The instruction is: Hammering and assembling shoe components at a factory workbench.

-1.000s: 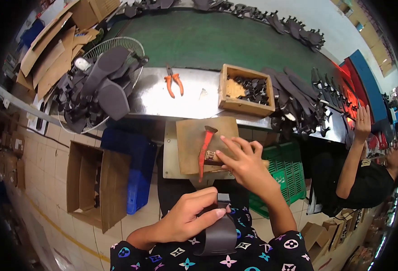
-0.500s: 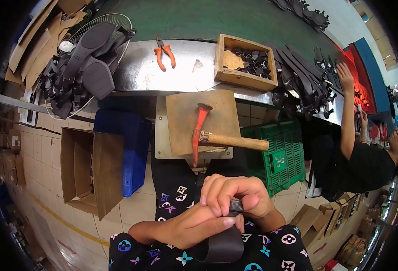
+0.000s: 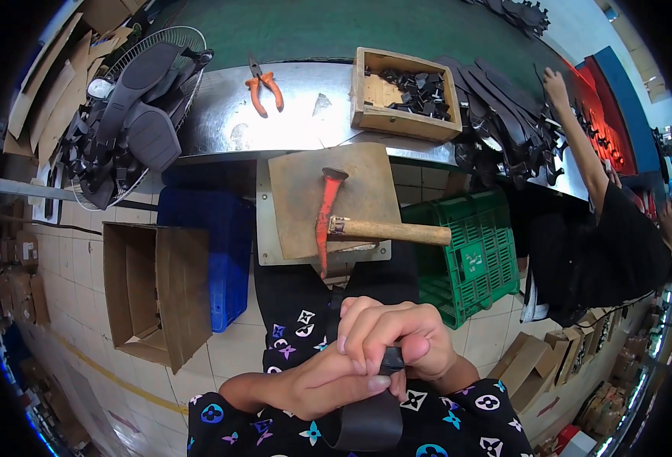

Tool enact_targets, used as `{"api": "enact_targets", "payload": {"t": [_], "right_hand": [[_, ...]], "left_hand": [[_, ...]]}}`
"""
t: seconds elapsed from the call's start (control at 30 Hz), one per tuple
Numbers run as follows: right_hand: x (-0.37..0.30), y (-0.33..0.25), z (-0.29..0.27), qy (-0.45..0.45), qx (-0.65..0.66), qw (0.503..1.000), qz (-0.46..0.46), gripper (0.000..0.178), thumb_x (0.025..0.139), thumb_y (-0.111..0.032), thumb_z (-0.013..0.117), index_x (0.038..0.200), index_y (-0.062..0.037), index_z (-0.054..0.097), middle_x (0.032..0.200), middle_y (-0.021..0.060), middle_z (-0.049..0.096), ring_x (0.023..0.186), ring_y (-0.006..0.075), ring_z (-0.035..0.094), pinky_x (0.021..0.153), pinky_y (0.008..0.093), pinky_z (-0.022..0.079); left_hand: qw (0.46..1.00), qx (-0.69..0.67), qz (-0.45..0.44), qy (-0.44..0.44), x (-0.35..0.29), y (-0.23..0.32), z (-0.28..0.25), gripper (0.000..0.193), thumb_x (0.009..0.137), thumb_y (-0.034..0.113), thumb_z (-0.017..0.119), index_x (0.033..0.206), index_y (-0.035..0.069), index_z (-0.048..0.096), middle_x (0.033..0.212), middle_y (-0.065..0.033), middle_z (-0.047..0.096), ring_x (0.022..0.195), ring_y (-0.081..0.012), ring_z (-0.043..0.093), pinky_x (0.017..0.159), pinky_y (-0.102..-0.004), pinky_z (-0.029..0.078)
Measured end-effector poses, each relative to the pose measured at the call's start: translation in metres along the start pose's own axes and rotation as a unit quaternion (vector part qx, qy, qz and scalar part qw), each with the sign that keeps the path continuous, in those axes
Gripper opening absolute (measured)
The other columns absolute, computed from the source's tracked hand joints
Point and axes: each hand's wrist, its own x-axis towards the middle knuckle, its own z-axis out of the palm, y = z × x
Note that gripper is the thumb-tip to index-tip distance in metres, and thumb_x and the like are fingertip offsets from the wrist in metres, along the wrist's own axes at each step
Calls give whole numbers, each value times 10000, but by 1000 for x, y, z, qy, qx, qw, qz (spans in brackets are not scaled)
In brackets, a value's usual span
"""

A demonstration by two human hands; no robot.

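Note:
Low in the view, close to my body, both hands are closed round a dark sandal-like piece (image 3: 370, 423). Its smooth, curved brown-black band hangs below the fingers, while most of the rest is covered. My left hand (image 3: 317, 386) grips from the left, its thumb along the piece. My right hand (image 3: 408, 339) curls over the top, fingers and thumb at a small black block (image 3: 392, 360). Beyond the hands, a hammer (image 3: 389, 231) with a red head and wooden handle lies on a brown board (image 3: 294, 190).
Orange-handled pliers (image 3: 265, 93) lie on the metal bench, beside a wooden box (image 3: 408, 126) of small black pieces. A wire basket (image 3: 191, 38) of dark sandals stands left. Below are a cardboard box (image 3: 184, 289), blue bin (image 3: 229, 266) and green crate (image 3: 469, 266). A co-worker (image 3: 595, 251) is at right.
My hands keep their grip on the dark piece and have barely shifted. The bench and its things appear slightly higher and further left. The co-worker's raised hand has moved left.

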Motion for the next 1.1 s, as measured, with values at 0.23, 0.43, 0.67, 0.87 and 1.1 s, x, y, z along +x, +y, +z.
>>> {"api": "enact_targets", "payload": {"t": [0.23,0.43,0.67,0.87,1.1], "right_hand": [[2,16,-11,-18,27,999,-35,548,1019,-483,489,1095,33,656,1098,161,646,1067,283,598,902,376,490],[-5,-8,-14,-30,-135,987,-87,385,951,-318,584,1132,12,664,1059,217,717,1121,358,638,1064,499,333],[-9,-16,0,7,-263,948,-177,231,807,-152,651,952,-7,758,932,159,762,1003,310,711,1059,482,300],[-15,-17,3,-5,-275,929,-246,227,816,-145,657,953,5,760,926,163,762,990,314,715,1046,497,307],[-39,-15,-22,9,-52,998,22,1050,813,-410,813,1558,17,208,1584,220,307,1441,279,361,1173,388,279]], "left_hand": [[996,9,-50,78,3,9,5,296,1043,167,410,1074,-70,586,1090,-150,618,1081,-245,585,1009,-355,426],[972,218,-42,72,0,28,11,298,1044,169,431,1076,-90,574,1115,-206,621,1061,-298,609,951,-359,465],[949,313,-3,29,7,41,20,313,1029,157,456,1211,-81,548,1215,-245,580,1118,-358,582,957,-385,458],[933,353,71,17,3,26,25,308,1022,163,461,1206,-63,559,1196,-218,589,1101,-346,587,942,-379,464],[893,406,69,181,35,27,28,242,875,146,516,980,-37,634,986,-168,670,982,-295,631,953,-398,463]]}}
